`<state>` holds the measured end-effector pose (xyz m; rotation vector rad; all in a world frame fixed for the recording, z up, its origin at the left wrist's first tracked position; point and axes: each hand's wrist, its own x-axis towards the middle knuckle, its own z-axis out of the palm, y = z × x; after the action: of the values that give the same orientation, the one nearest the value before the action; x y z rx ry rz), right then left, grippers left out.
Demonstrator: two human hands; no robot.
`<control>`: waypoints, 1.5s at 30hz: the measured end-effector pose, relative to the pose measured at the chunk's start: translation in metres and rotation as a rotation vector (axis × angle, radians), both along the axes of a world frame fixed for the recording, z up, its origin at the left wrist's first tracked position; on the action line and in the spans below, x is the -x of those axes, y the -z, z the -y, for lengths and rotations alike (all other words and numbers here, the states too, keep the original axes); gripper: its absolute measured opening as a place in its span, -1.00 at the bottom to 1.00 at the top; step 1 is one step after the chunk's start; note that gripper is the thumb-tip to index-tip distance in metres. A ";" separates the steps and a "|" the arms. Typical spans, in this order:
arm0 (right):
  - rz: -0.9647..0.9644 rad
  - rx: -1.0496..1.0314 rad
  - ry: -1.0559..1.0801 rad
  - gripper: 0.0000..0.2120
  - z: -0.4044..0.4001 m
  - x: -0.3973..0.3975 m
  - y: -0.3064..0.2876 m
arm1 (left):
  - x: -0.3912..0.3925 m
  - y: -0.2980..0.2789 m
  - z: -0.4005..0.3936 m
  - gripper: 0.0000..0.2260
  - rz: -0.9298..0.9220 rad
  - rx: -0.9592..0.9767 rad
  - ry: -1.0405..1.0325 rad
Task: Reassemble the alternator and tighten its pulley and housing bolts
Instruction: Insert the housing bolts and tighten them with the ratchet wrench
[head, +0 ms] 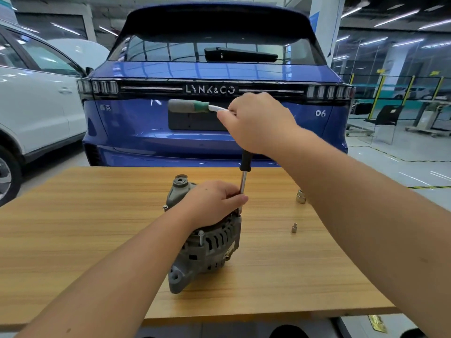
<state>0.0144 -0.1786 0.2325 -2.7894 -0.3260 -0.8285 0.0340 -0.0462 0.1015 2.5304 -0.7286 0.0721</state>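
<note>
Alternator (207,242): lies mid-counter (73,228), pulley end toward the far edge, mounting ear toward the near edge.
Left grip (214,203): the left hand lies on top of the housing, fingers curled round the lower shaft of the wrench (244,181), steadying both.
Right grip (256,123): the right hand is closed round the wrench head; its green handle sticks out to the left.
Bolts: one long bolt (201,237) stands proud on the near side, another (165,207) on the left.
Sockets: a large one (300,196) and a small one (294,228) lie loose toward the right edge.
Handling: probably heavy, stiff cast metal with vent ribs; likely to roll on its round body, so press down on the housing, not the pulley.
</note>
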 end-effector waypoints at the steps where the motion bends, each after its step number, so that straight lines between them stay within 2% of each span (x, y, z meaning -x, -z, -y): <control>1: -0.083 -0.031 0.027 -0.64 0.000 0.001 -0.010 | 0.000 0.000 0.000 -0.73 0.000 -0.005 0.006; 3: -0.283 -0.280 -0.028 -0.76 -0.001 0.003 -0.025 | 0.000 0.000 0.001 -0.75 -0.004 -0.006 0.015; 5: -0.521 -0.697 -0.166 -0.90 0.001 0.009 -0.025 | 0.001 0.000 0.001 -0.75 -0.008 -0.004 0.013; 8: -0.739 -1.245 -0.358 -0.87 0.007 0.009 -0.009 | 0.001 0.000 0.000 -0.72 -0.005 -0.006 -0.006; 10: -0.720 -1.543 -0.437 -0.87 0.008 0.003 0.006 | 0.001 0.000 0.001 -0.71 -0.007 -0.006 -0.015; 12: -0.539 -1.746 -0.491 -0.90 0.005 -0.002 0.021 | 0.001 -0.001 0.001 -0.71 0.000 -0.014 -0.019; 13: -0.400 -1.752 -0.537 -0.91 0.002 -0.003 0.027 | 0.000 0.000 0.002 -0.71 0.003 -0.016 -0.020; 14: -0.244 -1.672 -0.575 -0.91 0.000 -0.004 0.033 | 0.000 0.000 0.002 -0.72 0.003 -0.012 -0.022; 15: -0.090 -1.503 -0.582 -0.93 0.000 -0.003 0.038 | -0.001 0.000 0.001 -0.73 -0.001 -0.006 -0.025; 18: 0.329 -0.580 -0.491 -0.79 0.008 -0.002 0.042 | -0.003 0.001 0.000 -0.74 -0.008 0.006 -0.019; 19: 0.399 -0.336 -0.471 -0.77 0.011 -0.003 0.041 | -0.003 0.001 0.000 -0.74 -0.006 0.007 -0.013; 21: 0.393 -0.110 -0.419 -0.77 0.012 -0.003 0.036 | -0.005 0.002 0.000 -0.73 -0.015 0.010 -0.008; 24: 0.280 -0.074 -0.379 -0.79 0.009 -0.001 0.033 | -0.005 0.002 0.000 -0.73 -0.026 0.022 -0.023; 26: 0.271 -0.069 -0.375 -0.75 0.009 0.000 0.033 | -0.004 0.002 0.001 -0.73 -0.026 0.027 -0.023; 29: 0.273 -0.067 -0.381 -0.59 0.010 0.002 0.034 | -0.003 0.002 0.001 -0.73 -0.018 0.021 -0.020; 32: 0.196 -0.047 -0.381 -0.46 0.010 0.004 0.034 | -0.002 0.001 0.001 -0.74 -0.021 0.028 -0.025; 36: 0.176 0.017 -0.410 -0.61 0.014 0.006 0.024 | -0.001 0.001 0.002 -0.73 -0.026 0.012 -0.033; 41: 0.042 0.202 -0.070 -0.59 0.004 0.005 -0.004 | 0.000 0.001 0.001 -0.74 -0.014 0.013 -0.014; 43: -0.071 0.130 0.004 -0.67 0.000 0.005 -0.017 | -0.001 0.000 0.000 -0.74 -0.014 0.013 -0.001; 45: -0.231 -0.136 -0.055 -0.75 -0.001 0.006 -0.026 | 0.000 0.001 0.000 -0.73 -0.017 0.013 0.009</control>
<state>0.0083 -0.1773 0.2582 -2.6994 -0.2930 -0.4898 0.0343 -0.0464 0.1008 2.5126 -0.7303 0.0526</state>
